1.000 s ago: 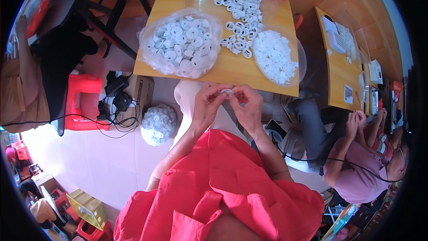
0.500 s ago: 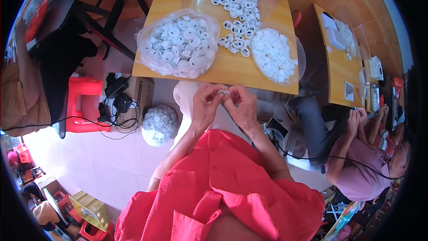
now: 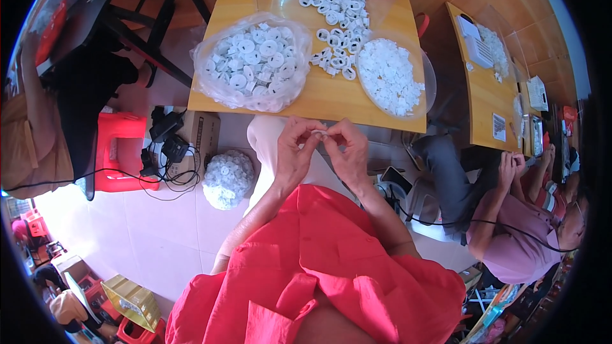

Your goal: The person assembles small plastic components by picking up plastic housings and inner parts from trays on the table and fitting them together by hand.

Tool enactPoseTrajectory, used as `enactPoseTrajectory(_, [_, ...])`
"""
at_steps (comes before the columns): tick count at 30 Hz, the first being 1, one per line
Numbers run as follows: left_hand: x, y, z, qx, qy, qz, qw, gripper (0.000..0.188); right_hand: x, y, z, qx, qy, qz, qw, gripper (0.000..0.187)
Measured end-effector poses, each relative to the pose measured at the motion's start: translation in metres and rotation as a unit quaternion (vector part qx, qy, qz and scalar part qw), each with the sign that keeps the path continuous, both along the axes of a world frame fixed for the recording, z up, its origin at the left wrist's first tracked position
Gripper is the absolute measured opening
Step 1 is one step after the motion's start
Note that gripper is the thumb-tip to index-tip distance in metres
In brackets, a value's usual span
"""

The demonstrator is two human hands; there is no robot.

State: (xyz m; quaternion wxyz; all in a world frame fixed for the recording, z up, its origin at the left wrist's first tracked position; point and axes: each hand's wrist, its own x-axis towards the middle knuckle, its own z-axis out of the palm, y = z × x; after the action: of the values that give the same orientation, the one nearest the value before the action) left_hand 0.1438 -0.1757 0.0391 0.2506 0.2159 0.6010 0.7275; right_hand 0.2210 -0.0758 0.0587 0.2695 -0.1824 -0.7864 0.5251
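Note:
Just off the near edge of the wooden table (image 3: 357, 111), both my hands meet fingertip to fingertip. My left hand (image 3: 296, 146) and my right hand (image 3: 347, 146) pinch one small white plastic part (image 3: 319, 132) between thumbs and forefingers; the fingers cover most of it. Beyond them on the table sits a clear bag of round white plastic parts (image 3: 252, 57). To its right lies a loose spread of white ring-shaped parts (image 3: 338, 38). Farther right, a shallow clear tray (image 3: 428, 83) holds a heap of small white pieces (image 3: 389, 76).
A bag of white parts (image 3: 227, 179) stands on the floor left of my legs, near a cardboard box (image 3: 204, 134) with black adapters and cables. A red stool (image 3: 118, 146) is farther left. At right, a co-worker (image 3: 516, 236) sits by another table (image 3: 481, 102).
My fingers have shifted slightly around the small part, which shows less now. My hands stay in the same place, and the piles look the same.

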Motion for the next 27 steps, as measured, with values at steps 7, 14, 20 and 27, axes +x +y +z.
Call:
enactPoseTrajectory(7, [-0.013,-0.002,0.012,-0.05,0.118,0.045,0.991,0.016,-0.005,-0.009,-0.003,0.121,0.026,-0.027,0.992,0.013])
enactPoseTrajectory(14, [-0.114,-0.003,0.062,-0.114,0.349,0.235,0.9,0.033,0.005,0.008,0.001,0.101,-0.002,-0.032,0.994,0.012])
enactPoseTrajectory(20, [-0.084,0.032,0.049,-0.112,0.332,0.121,0.929,0.032,0.015,0.029,-0.011,0.115,-0.025,-0.078,0.99,0.008])
enactPoseTrajectory(27, [-0.068,0.114,-0.019,-0.267,0.49,0.042,0.829,0.016,0.024,0.042,-0.007,0.139,-0.054,-0.102,0.984,0.006])
